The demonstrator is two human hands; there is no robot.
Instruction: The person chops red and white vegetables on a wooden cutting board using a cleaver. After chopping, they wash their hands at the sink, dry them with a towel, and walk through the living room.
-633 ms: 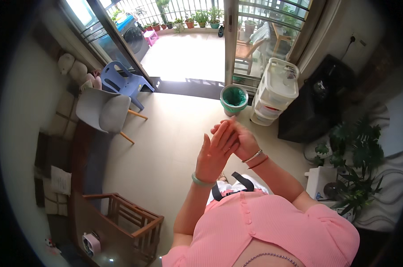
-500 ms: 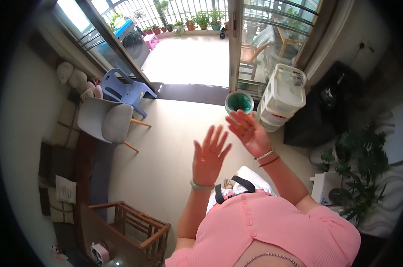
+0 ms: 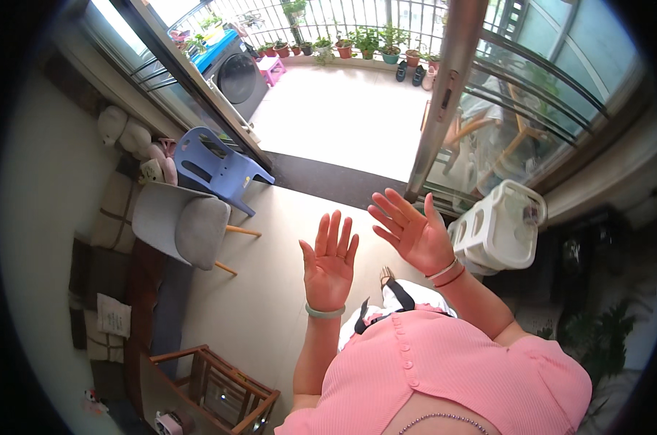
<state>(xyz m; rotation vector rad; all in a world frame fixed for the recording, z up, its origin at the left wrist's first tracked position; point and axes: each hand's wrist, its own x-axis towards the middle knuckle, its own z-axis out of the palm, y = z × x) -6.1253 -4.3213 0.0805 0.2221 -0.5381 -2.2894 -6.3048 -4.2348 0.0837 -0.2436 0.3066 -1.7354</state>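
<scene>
Both palms face up toward me in front of my pink top, with nothing in them. My left hand (image 3: pixel 328 272) has its fingers spread, and a pale green bangle (image 3: pixel 324 312) circles the wrist. My right hand (image 3: pixel 418 235) is spread too, its thumb apart from the fingers, with a light bracelet and a red cord (image 3: pixel 448 275) at the wrist. Beyond the right hand stands a white plastic storage bin (image 3: pixel 513 225), which the hand does not appear to grip.
At left are a grey chair (image 3: pixel 198 230), a blue plastic chair (image 3: pixel 216 167) and soft toys (image 3: pixel 122 132). A wooden rack (image 3: pixel 216 384) stands at lower left. Ahead, a sliding door frame (image 3: pixel 444 101) borders a balcony with a washing machine (image 3: pixel 240 76) and potted plants (image 3: pixel 365 42).
My view has turned and moved nearer the balcony door. The hands have spread farther apart, fingers still stretched. The green-lined bucket no longer shows.
</scene>
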